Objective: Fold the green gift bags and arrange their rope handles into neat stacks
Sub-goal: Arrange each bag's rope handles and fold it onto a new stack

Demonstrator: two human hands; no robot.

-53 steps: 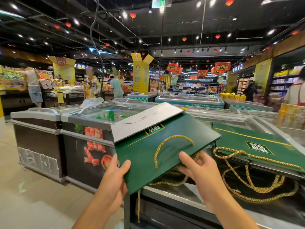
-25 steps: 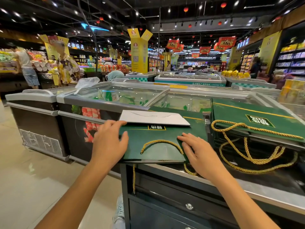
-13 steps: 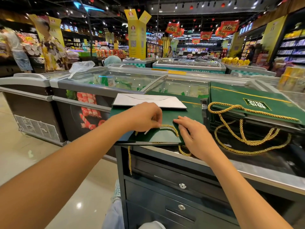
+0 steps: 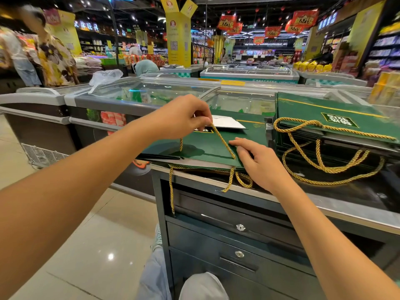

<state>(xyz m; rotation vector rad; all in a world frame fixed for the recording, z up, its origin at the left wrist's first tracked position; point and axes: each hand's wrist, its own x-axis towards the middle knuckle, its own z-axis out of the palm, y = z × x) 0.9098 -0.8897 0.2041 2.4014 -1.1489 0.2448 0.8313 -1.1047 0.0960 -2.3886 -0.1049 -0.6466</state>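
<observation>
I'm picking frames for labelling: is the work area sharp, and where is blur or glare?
Head view: left hand, rope handle and green bag are sharp, the hand shadowing the bag; head view: the person far left is blurred; head view: lights glare on the freezer lid.

matt paper bag (image 4: 205,146); twisted rope handle (image 4: 223,141)

The left hand (image 4: 179,118) hides most of the folded bag's (image 4: 205,148) logo; the right stack (image 4: 320,109) runs off-frame.
</observation>
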